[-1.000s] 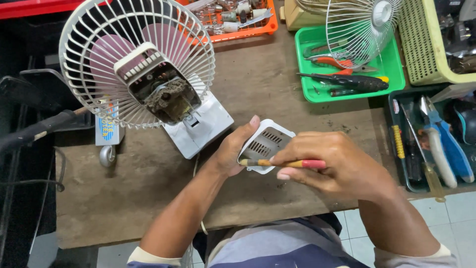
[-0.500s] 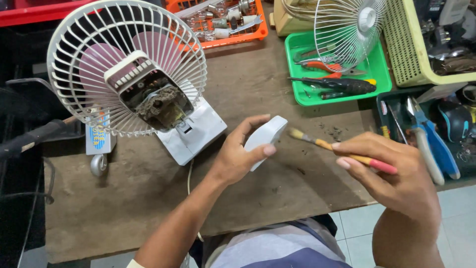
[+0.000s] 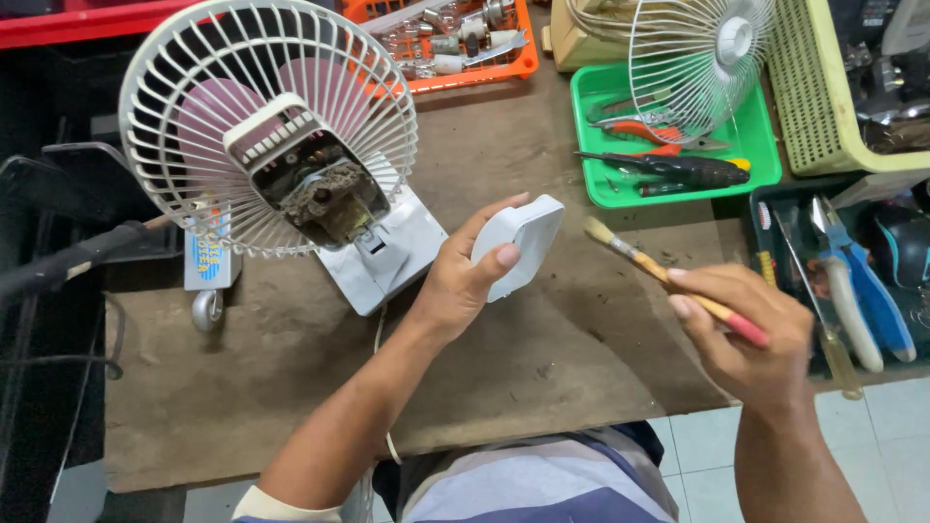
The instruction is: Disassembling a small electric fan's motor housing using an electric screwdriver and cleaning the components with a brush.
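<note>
My left hand (image 3: 463, 281) grips a white plastic fan motor cover (image 3: 521, 242), its smooth outer side turned up, above the brown worktable (image 3: 291, 387). My right hand (image 3: 751, 334) holds a small paintbrush (image 3: 659, 276) with a red and wooden handle, bristles pointing up-left, a short gap away from the cover. To the left stands a small white desk fan (image 3: 271, 136) lying back on its base, with its dusty motor (image 3: 325, 199) exposed behind the rear grille.
A green tray (image 3: 601, 189) with pliers and a screwdriver holds a loose wire fan grille (image 3: 697, 58). An orange tray (image 3: 504, 68) of parts sits at the back. A yellow-green basket (image 3: 814, 97) and a tool tray with blue pliers (image 3: 872, 291) are at the right.
The brush came off the vented inside of the cover and moved right. My left hand turned the cover over, smooth side up, and shifted it slightly left.
</note>
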